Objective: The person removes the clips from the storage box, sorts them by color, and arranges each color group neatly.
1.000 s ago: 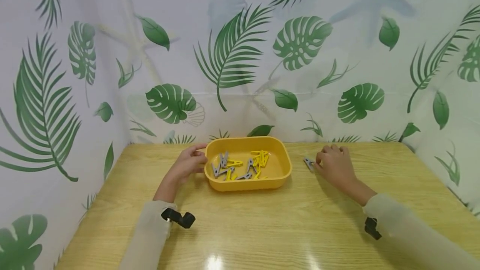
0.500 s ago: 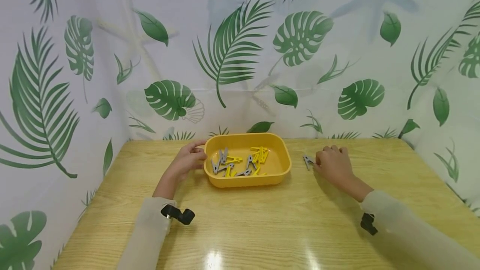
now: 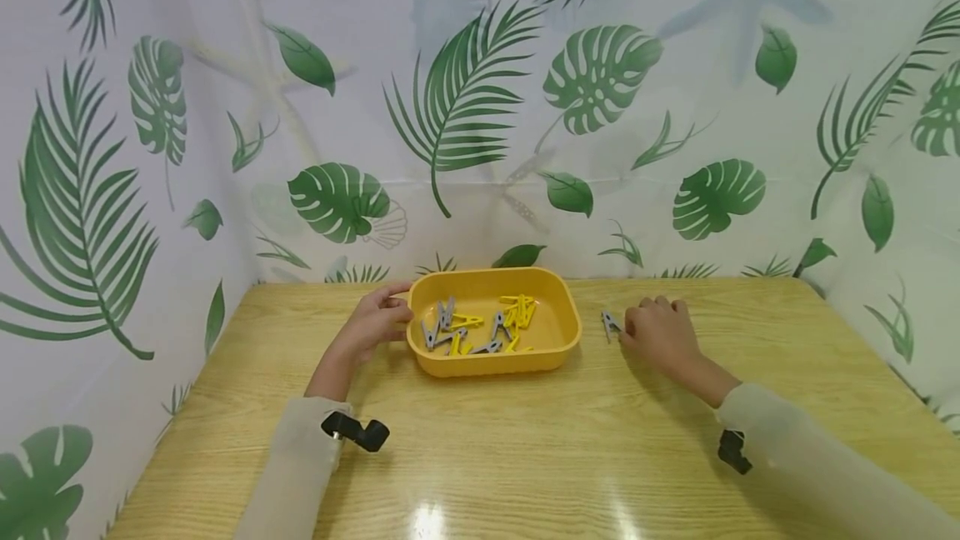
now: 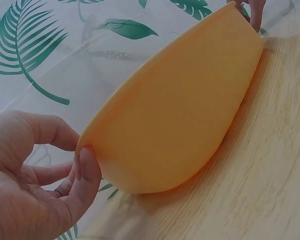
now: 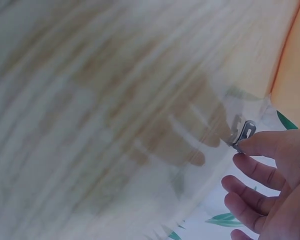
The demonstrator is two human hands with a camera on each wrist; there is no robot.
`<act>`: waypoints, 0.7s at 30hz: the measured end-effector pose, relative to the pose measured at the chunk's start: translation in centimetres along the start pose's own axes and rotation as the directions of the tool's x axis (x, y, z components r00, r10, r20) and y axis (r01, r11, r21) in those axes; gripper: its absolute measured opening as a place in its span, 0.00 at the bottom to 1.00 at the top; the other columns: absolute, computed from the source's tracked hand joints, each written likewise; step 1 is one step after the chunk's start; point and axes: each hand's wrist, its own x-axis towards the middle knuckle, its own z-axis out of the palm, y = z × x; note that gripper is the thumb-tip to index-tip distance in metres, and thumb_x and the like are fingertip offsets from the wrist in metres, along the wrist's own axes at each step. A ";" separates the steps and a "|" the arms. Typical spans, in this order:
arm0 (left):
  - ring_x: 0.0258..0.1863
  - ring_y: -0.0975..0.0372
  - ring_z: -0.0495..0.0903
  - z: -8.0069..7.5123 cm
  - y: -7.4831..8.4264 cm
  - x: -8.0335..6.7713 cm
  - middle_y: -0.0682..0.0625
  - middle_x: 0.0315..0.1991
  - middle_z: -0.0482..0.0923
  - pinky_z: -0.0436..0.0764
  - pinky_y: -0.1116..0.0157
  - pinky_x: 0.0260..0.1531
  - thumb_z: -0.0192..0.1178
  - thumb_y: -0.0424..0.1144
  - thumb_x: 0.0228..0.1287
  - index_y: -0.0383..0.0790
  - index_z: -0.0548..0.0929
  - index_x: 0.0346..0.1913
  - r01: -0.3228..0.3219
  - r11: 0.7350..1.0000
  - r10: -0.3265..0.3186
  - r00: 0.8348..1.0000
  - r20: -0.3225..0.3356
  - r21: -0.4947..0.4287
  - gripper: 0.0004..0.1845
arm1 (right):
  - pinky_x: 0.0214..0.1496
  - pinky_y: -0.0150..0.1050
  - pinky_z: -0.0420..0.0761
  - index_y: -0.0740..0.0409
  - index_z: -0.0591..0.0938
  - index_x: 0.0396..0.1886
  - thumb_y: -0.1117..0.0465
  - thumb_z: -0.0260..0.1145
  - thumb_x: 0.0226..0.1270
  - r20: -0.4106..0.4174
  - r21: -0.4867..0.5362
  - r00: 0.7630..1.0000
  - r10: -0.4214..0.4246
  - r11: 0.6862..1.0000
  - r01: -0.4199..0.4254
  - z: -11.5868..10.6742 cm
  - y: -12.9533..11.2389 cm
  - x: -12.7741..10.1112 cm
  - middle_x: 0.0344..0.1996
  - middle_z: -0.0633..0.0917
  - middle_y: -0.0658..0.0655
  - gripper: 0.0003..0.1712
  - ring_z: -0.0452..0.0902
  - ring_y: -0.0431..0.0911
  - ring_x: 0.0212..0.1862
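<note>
A yellow plastic tub (image 3: 491,367) stands on the wooden table with grey and yellow clothespins inside. My left hand (image 3: 375,322) pinches its left rim between thumb and fingers, as the left wrist view shows at the tub's wall (image 4: 165,110). To the right of the tub, my right hand (image 3: 662,338) holds a grey clothespin (image 3: 611,325) at one end. Seen from the right wrist, that clothespin (image 5: 246,131) sits at the tips of thumb and index finger, close to the table, while the other fingers are loosely bent.
Inside the tub, yellow clothespins (image 3: 519,311) lie heaped to the right and grey ones (image 3: 442,323) mostly to the left. A leaf-patterned cloth (image 3: 480,107) hangs behind the table (image 3: 480,448) and along both sides.
My right hand has shifted slightly left toward the tub, and the grey clothespin has come along, turning a little. The left hand stays at the tub's rim.
</note>
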 end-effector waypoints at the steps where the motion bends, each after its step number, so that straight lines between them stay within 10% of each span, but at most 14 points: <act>1: 0.43 0.59 0.77 0.0 0.0 0.0 0.45 0.49 0.70 0.85 0.68 0.36 0.54 0.28 0.68 0.36 0.65 0.75 -0.001 1.000 0.001 1.000 0.002 0.001 0.32 | 0.46 0.63 0.73 0.55 0.83 0.20 0.62 0.72 0.61 -0.003 -0.002 1.000 -0.003 1.000 0.003 0.1 0.0 0.0 0.23 0.79 0.55 0.11 0.72 0.53 0.28; 21: 0.44 0.59 0.76 -0.1 0.0 -0.1 0.46 0.48 0.71 0.85 0.66 0.39 0.54 0.29 0.70 0.37 0.66 0.75 -0.002 1.000 0.002 1.000 0.010 0.004 0.31 | 0.45 0.62 0.72 0.55 0.84 0.22 0.60 0.73 0.60 -0.006 -0.020 0.999 -0.039 0.999 0.039 0.0 0.0 0.1 0.24 0.81 0.56 0.10 0.73 0.54 0.29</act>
